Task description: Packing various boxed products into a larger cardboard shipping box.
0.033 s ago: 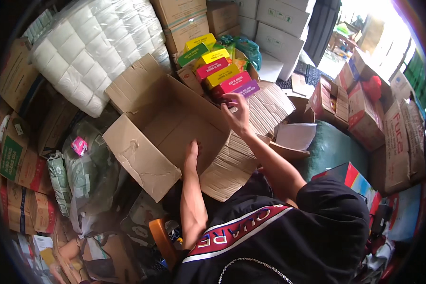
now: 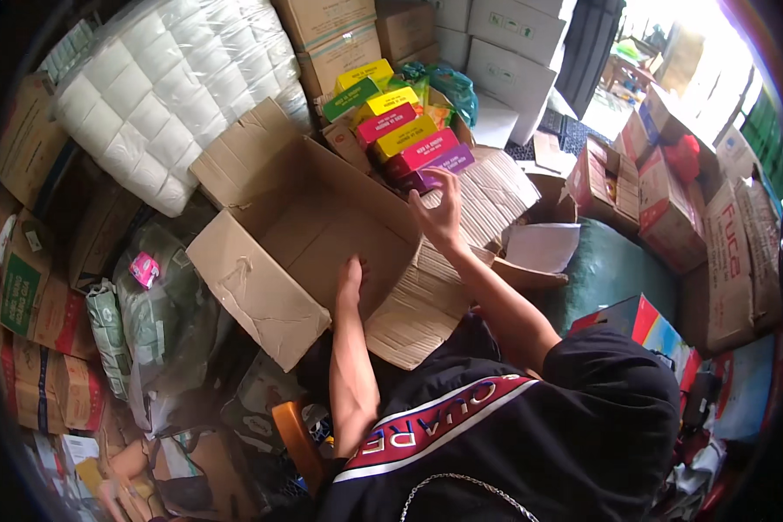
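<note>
Hanging right at the purple box [image 2: 452, 160], front of the bright boxes [image 2: 406, 137], right hand [image 2: 441, 211] was kinda curved, couldn't tell if pinching it, left hand [image 2: 351, 278] sat inside the open carton [image 2: 363, 193], grip unclear too.

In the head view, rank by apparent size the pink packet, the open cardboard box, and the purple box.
Largest to smallest, as they look:
1. Open cardboard box, by far
2. Purple box, partly hidden by fingers
3. Pink packet
</note>
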Demonstrator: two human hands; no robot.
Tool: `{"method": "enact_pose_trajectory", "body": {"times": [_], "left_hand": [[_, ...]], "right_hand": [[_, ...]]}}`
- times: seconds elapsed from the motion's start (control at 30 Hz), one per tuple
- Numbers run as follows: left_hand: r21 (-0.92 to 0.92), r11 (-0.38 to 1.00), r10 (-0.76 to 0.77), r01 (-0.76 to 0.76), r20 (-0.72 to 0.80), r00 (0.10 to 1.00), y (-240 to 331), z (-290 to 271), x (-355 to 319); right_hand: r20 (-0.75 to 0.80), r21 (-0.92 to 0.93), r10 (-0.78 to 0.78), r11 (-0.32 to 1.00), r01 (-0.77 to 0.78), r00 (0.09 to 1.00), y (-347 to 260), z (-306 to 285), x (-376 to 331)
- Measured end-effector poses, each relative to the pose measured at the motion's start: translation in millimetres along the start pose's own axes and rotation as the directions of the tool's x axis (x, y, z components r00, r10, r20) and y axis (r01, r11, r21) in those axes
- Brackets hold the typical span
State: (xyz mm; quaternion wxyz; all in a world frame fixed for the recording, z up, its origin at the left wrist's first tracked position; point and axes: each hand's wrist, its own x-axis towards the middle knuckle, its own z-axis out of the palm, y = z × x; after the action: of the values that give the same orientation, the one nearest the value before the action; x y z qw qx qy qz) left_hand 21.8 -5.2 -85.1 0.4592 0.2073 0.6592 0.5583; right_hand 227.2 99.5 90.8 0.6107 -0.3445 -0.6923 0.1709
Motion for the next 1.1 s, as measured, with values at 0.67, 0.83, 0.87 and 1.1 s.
{"method": "enact_pose_trajectory", "body": {"times": [0.67, 0.83, 0.87, 1.1], "left_hand": [[0.109, 0.99, -0.099, 0.088, 0.107, 0.989, 18.3, -7.8, -0.4], [0.061, 0.995, -0.085, 0.083, 0.043, 0.995, 22.7, -1.2, -6.9], [0.07, 0.992, -0.109, 0.106, 0.041, 0.993, 23.3, -1.0, -7.8], [0.245, 0.939, 0.242, -0.242, 0.031, 0.97, 18.5, -5.0, 3.2]], "right_hand": [[0.023, -0.105, 0.378, 0.921, -0.374, 0.925, 73.2, -16.1, 11.7], [-0.086, 0.022, 0.159, 0.987, -0.158, 0.983, 66.9, -16.8, 13.8], [-0.105, 0.151, 0.113, 0.984, -0.097, 0.988, 63.9, -16.9, 14.6], [-0.304, -0.001, -0.127, 0.991, 0.133, 0.944, 31.1, -17.8, 17.2]]}}
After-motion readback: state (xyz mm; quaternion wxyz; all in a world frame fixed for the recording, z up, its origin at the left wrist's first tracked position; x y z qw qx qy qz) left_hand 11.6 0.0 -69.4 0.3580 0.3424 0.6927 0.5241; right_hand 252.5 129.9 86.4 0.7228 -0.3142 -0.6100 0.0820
